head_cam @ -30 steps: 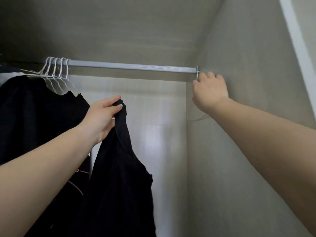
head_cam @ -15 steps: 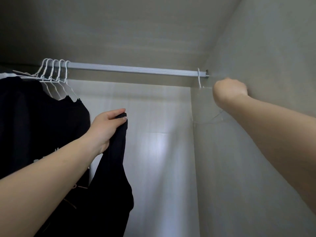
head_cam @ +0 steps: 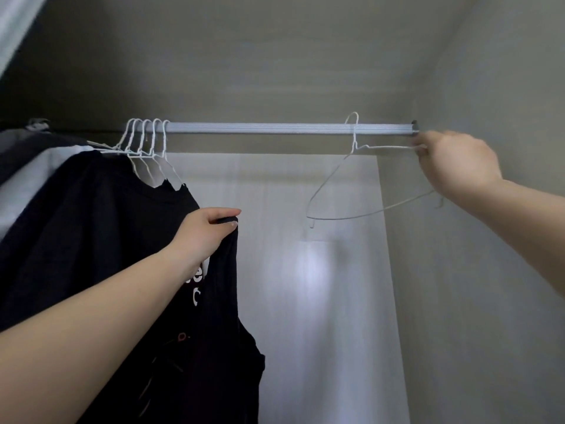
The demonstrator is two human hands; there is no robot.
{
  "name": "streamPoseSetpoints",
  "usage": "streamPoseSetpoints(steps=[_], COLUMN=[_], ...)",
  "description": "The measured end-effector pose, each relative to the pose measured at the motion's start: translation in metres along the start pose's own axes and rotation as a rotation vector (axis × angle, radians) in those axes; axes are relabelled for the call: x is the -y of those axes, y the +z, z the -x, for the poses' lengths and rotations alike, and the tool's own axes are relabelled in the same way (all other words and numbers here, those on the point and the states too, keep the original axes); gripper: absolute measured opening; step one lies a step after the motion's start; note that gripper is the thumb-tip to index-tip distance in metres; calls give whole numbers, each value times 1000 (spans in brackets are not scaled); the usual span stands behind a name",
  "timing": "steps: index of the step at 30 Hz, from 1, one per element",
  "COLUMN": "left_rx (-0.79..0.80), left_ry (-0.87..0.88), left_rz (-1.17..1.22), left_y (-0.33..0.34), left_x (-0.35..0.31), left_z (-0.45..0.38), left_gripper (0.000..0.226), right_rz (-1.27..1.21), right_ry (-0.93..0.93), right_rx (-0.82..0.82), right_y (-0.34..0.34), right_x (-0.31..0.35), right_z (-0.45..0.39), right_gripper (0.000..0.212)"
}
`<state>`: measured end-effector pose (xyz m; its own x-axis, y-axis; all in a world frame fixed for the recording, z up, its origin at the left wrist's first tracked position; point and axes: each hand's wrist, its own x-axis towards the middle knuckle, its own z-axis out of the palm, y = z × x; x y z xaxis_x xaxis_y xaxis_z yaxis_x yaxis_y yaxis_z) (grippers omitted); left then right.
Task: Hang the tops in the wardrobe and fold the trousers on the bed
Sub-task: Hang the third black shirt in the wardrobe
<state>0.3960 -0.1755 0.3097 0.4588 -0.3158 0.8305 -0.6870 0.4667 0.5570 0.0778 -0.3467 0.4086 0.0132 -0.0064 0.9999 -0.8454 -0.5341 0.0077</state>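
Item one: my left hand (head_cam: 204,232) is pinching the strap of a black sleeveless top (head_cam: 220,347), thumb and fingers closed on the fabric; the top is hanging free below the hand, in front of the wardrobe's pale back panel (head_cam: 321,301).

Item two: my right hand (head_cam: 455,163) is gripping one arm of an empty white wire hanger (head_cam: 354,179), fingers closed around the wire. The hanger is tilting, its hook (head_cam: 353,123) looping over the rail (head_cam: 290,129) toward the right end.

Item three: the rail is running across the wardrobe, meeting the right side wall (head_cam: 489,286) just beside my right hand.

Item four: five white wire hangers (head_cam: 146,139) are bunching together at the rail's left part, carrying black garments (head_cam: 85,224); white lettering is showing on one of them beside my left wrist. A grey-and-white garment (head_cam: 33,166) is hanging further left.
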Motion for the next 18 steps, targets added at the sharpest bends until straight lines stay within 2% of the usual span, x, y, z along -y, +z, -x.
streamPoseSetpoints(steps=[4, 10, 15, 18], left_rx=[-17, 12, 123, 177], left_ry=[28, 66, 158, 53], left_rz=[-57, -264, -742, -1014], left_y=[-9, -26, -48, -60], left_x=[5, 14, 15, 16], left_z=[-4, -11, -12, -15], left_gripper=[27, 38, 45, 46], right_rz=[-58, -306, -589, -872], right_ry=[15, 8, 45, 84], right_rx=[-53, -119, -12, 82], right_y=[-3, -12, -12, -6], right_x=[13, 29, 31, 32], right_z=[-6, 0, 17, 28], right_gripper=[27, 27, 20, 15])
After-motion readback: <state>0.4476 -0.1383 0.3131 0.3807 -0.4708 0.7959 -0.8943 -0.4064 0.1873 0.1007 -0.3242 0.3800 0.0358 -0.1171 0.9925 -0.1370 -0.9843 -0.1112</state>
